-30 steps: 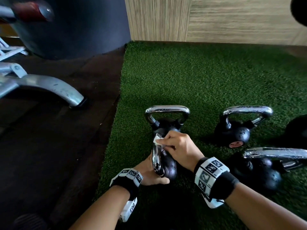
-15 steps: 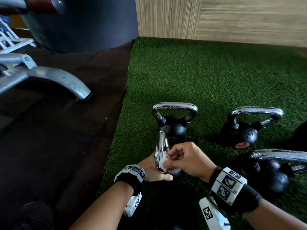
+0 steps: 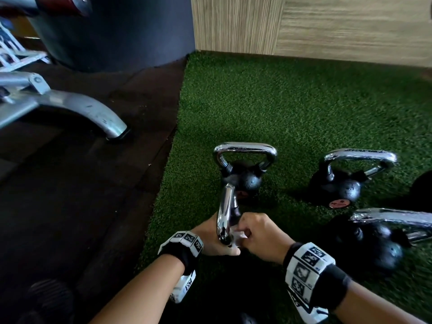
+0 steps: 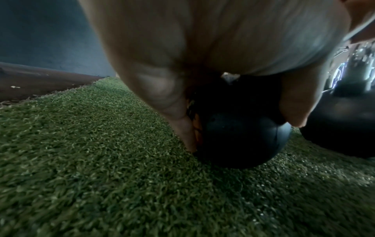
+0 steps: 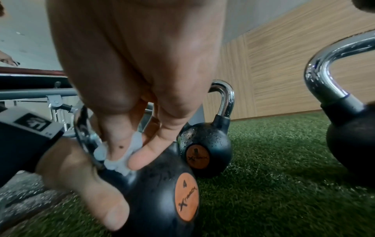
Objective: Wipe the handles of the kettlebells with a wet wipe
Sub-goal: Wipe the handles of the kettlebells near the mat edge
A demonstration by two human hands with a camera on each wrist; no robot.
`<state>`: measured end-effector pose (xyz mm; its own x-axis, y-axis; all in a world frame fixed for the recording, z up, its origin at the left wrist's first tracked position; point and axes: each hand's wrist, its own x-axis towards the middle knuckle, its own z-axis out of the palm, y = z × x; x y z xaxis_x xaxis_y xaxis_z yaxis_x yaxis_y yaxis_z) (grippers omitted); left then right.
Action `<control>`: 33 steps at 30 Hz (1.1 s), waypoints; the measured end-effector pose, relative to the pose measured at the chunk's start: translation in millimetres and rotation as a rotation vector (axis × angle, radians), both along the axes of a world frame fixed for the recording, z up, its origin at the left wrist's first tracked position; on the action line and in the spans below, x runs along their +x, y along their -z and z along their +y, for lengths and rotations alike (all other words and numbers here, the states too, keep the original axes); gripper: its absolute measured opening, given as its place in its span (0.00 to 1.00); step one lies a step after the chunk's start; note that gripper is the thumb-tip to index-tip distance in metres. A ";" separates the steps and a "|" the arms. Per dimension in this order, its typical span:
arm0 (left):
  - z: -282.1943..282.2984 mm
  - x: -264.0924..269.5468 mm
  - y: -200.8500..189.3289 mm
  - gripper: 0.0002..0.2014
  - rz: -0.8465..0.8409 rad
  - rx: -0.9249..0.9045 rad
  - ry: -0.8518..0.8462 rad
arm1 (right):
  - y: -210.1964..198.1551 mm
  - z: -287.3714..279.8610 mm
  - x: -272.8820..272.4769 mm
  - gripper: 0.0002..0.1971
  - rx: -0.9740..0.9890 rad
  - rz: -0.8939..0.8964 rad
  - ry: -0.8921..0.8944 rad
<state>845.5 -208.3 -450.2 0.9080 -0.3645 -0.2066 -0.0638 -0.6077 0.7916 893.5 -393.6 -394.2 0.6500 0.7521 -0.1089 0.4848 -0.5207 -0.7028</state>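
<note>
A small black kettlebell (image 5: 154,192) with a chrome handle (image 3: 225,213) stands on the green turf (image 3: 292,108) right in front of me. My left hand (image 3: 210,239) grips its black ball (image 4: 239,137) from the left, fingers curled round it. My right hand (image 3: 259,232) pinches a crumpled white wet wipe (image 5: 119,154) against the near lower end of the handle, where it meets the ball. Behind stands a second kettlebell (image 3: 245,176), with a third kettlebell (image 3: 343,183) to its right.
Another kettlebell (image 3: 378,244) sits close to my right forearm. A grey metal bench leg (image 3: 88,113) rests on the dark floor at the left. A dark round base (image 3: 112,31) and a wood-panel wall (image 3: 327,26) close off the back.
My right hand has slid the wipe down the handle from its top toward the near lower end. The left hand has kept its hold on the ball.
</note>
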 end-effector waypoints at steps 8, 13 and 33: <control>-13.8 1.5 1.2 0.60 -0.168 0.326 -0.030 | -0.9 -17.1 19.9 0.04 -0.006 0.236 -0.204; -15.4 5.9 1.8 0.63 -0.078 0.328 -0.046 | 5.3 -17.5 25.2 0.11 0.008 0.423 -0.181; -21.2 3.9 2.0 0.55 -0.233 0.501 0.076 | 15.4 -16.3 24.8 0.15 0.477 0.990 0.101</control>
